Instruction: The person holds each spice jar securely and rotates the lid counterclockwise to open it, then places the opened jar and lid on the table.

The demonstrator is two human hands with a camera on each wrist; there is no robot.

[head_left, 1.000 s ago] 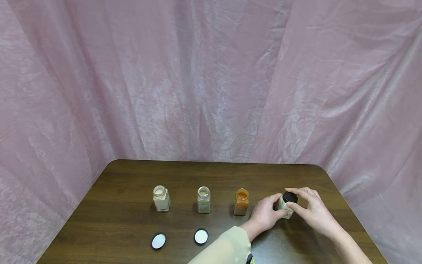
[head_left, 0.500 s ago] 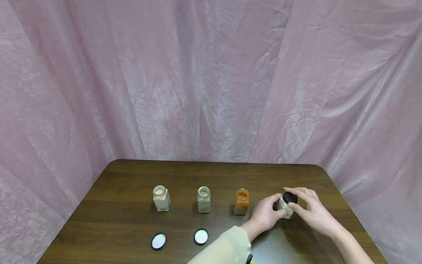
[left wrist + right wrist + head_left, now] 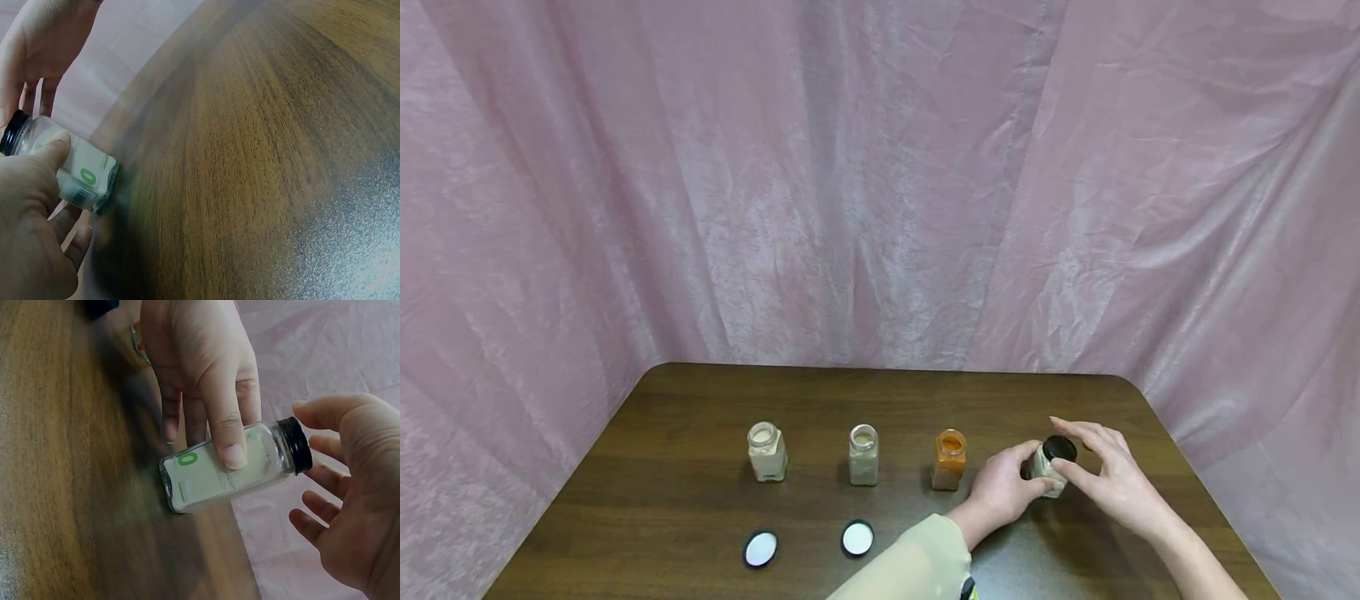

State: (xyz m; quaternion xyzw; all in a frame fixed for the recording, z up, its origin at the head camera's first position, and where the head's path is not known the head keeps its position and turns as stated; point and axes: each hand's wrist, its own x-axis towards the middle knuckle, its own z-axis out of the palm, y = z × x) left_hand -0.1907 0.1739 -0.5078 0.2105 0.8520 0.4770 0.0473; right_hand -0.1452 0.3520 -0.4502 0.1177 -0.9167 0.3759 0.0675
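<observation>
My left hand (image 3: 1002, 483) grips a small square glass spice jar (image 3: 215, 469) by its body, thumb on the label and fingers round the far side. Pale contents and a whitish label with green print show through the glass. The black screw lid (image 3: 294, 445) is on the jar's neck. Around that lid my right hand (image 3: 1112, 479) is spread, with its thumb at the lid's edge and the other fingers standing off it. In the left wrist view the jar's base is low beside the table surface.
Three lidless jars stand in a row to the left: one cream-filled (image 3: 768, 457), one greyish-green (image 3: 863, 458), one orange (image 3: 949, 462). Two black lids (image 3: 761, 549) with white linings lie upturned in front, on the brown wooden table (image 3: 647, 492). A pink curtain (image 3: 850, 208) hangs behind.
My right fingers have loosened from the lid, and the index finger has lifted up and away. My left hand and the jar have stayed almost still.
</observation>
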